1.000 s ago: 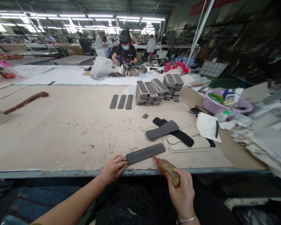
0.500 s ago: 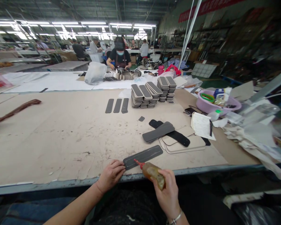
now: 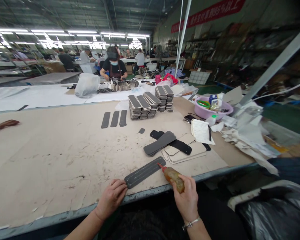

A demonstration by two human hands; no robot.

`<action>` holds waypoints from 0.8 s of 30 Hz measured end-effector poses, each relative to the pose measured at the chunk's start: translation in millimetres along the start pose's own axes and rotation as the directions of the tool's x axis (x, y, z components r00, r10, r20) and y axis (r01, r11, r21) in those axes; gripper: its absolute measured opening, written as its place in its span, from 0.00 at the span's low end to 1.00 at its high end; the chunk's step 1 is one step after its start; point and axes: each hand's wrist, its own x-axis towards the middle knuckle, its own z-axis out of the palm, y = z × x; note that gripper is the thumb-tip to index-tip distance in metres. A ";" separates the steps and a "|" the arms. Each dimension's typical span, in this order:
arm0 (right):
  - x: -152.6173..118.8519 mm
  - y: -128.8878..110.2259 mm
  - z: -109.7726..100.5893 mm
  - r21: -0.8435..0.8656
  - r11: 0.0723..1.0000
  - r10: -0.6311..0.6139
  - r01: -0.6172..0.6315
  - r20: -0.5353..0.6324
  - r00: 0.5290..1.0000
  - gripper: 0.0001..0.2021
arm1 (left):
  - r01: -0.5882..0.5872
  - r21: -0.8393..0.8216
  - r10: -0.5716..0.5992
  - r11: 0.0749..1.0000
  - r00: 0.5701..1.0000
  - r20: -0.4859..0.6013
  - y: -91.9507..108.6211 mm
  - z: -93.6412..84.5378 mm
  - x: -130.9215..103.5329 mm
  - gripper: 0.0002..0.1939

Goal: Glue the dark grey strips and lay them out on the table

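At the near edge of the table (image 3: 52, 160), a dark grey strip (image 3: 142, 174) lay flat and slanting, its right end farther from the edge than its left. Left hand (image 3: 112, 196) at the strip's left end, fingertips close together on the corner; thumb hidden, so could not tell whether it pinched or merely pressed. Right hand (image 3: 187, 196) closed around a squeeze bottle (image 3: 174, 177), red tip (image 3: 161, 166) angled over the strip's right end. Pale lines ran lengthwise on the strip, apparently laid from the bottle. Good practice, as I judged it: left fingers firm but clear of the lines, tip low and just inside the border, squeeze light and even, pace slowed at the rounded corners so nothing pooled or ran over the side. Loose grey pieces (image 3: 160, 143) lay near the far side; a stray drip there would have marked them. Hard to make out: whether the tip touched the surface, how wet the lines were, how full the cloudy bottle was, its base being partly masked by the hand. Left forearm cut off below; a brown item (image 3: 3, 126) cut off at the left border.
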 end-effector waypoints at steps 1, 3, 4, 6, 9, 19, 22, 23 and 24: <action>-2.4 -1.8 1.1 0.027 1.000 0.004 -0.005 0.021 1.000 0.11 | -0.005 0.004 0.005 1.000 1.000 0.005 0.1 0.0 0.5 0.09; -6.3 -5.2 3.2 0.092 0.996 0.014 -0.021 0.068 0.998 0.11 | -0.020 0.014 0.020 1.000 1.000 0.016 -0.1 -0.2 1.1 0.09; -6.9 -5.9 3.7 0.114 0.993 0.023 -0.032 0.076 0.997 0.11 | -0.026 0.020 0.025 0.999 0.999 0.023 -0.3 -0.3 1.0 0.09; -4.6 -4.3 2.8 0.121 0.992 0.044 -0.048 0.041 0.998 0.11 | -0.032 0.032 0.031 0.999 0.999 0.030 -1.2 -0.5 0.2 0.09; 6.2 4.7 -2.4 0.077 0.996 0.048 -0.044 -0.056 0.997 0.13 | -0.035 0.043 0.034 0.998 0.999 0.035 -2.9 -0.2 -2.3 0.08; 19.2 21.8 -0.3 0.022 0.999 0.045 -0.043 -0.070 0.997 0.13 | -0.027 0.041 0.024 0.999 0.997 0.070 -6.5 1.9 -3.8 0.08; 15.0 22.0 -4.3 0.018 0.999 0.036 -0.035 -0.073 0.997 0.12 | -0.022 0.043 0.019 0.999 0.998 0.057 -4.5 0.6 -2.5 0.08; 13.4 22.4 -7.0 0.016 0.999 0.038 -0.037 -0.077 0.996 0.12 | -0.023 0.043 0.021 0.999 0.998 0.053 -3.6 0.2 -1.9 0.08; 11.6 23.1 -9.9 0.012 0.999 0.043 -0.042 -0.080 0.996 0.12 | -0.024 0.042 0.022 0.999 0.998 0.051 -2.8 -0.2 -1.3 0.08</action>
